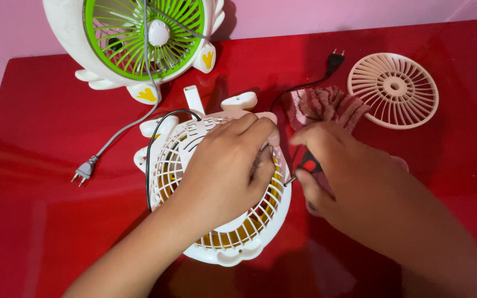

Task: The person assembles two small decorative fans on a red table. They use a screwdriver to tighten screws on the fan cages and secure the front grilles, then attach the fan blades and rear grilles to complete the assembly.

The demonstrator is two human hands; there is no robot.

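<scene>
My left hand [224,165] presses flat on the white fan [216,187] lying mid-worktop; my right hand [332,160] grips a red-handled screwdriver [305,165], tip at the fan's right rim. I judge a screw is being worked; next calls for steady, square turning.

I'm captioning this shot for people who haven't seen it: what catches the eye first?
The glossy red table, then two hands at its middle: the left hand presses on a white fan lying flat, while the right hand grips a red-and-black screwdriver at its rim. A green-grilled fan stands top left; a loose cream grille lies top right.
</scene>
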